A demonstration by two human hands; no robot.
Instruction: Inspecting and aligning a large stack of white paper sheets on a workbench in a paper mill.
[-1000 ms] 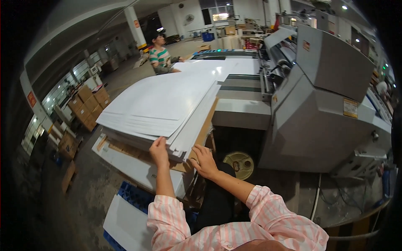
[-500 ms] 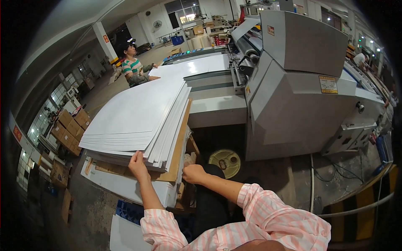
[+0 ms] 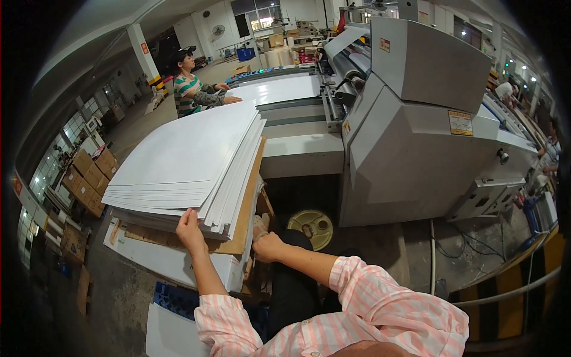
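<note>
While white paper (image 3: 279, 89) lies on the machine (image 3: 410, 154), a stack of sheets (image 3: 184, 154) remains on the brown board (image 3: 253, 184), its upper near corner pinched in the fingers of the left hand (image 3: 190, 231); the right hand (image 3: 268, 246) curls near the board, its fingers' hold unclear.

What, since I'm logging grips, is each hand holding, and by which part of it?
The left hand appears to pinch upper white paper sheets at their near corner. Whether the right hand holds anything cannot be told.
</note>
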